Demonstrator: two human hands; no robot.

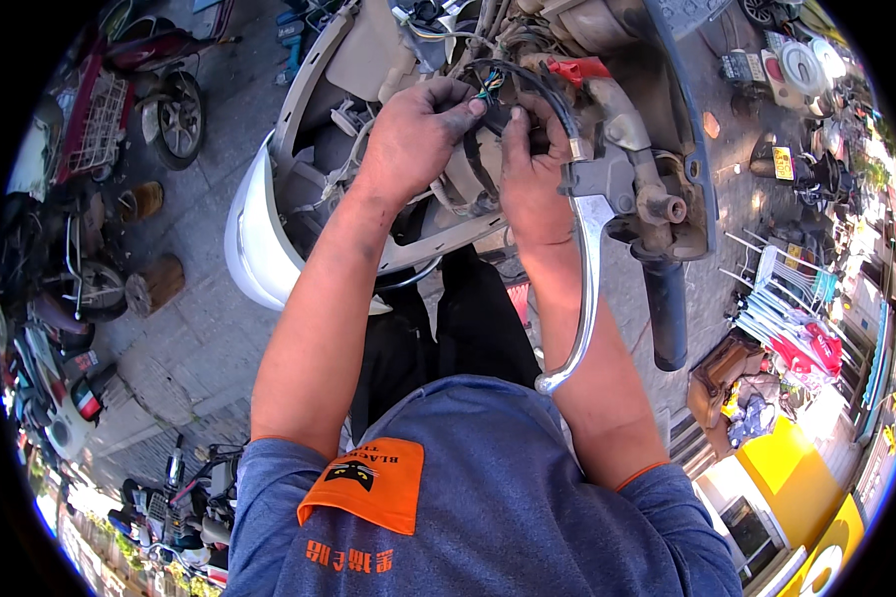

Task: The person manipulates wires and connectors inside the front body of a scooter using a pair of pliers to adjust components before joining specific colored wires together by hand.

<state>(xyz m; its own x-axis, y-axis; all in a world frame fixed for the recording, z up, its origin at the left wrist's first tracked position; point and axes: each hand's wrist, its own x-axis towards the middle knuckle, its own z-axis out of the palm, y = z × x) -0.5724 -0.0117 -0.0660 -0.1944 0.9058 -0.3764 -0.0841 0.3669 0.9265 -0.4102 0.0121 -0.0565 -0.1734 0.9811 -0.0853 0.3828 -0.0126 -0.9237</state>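
Observation:
My left hand pinches a small bundle of thin coloured wires between thumb and forefinger, above the opened front of a scooter. Close beside it, my right hand has its fingers curled together near a black cable; what lies between them is hidden. A silver brake lever crosses over my right forearm, fixed to the handlebar with its black grip. Red tape wraps part of the bar. Below and around my hands is the grey inner panel with loose wiring.
The white outer shell of the scooter curves at the left. A teal power tool lies on the pavement beyond it. Parked motorbikes and wooden stumps stand to the left. Folded chairs and a brown bag are at the right.

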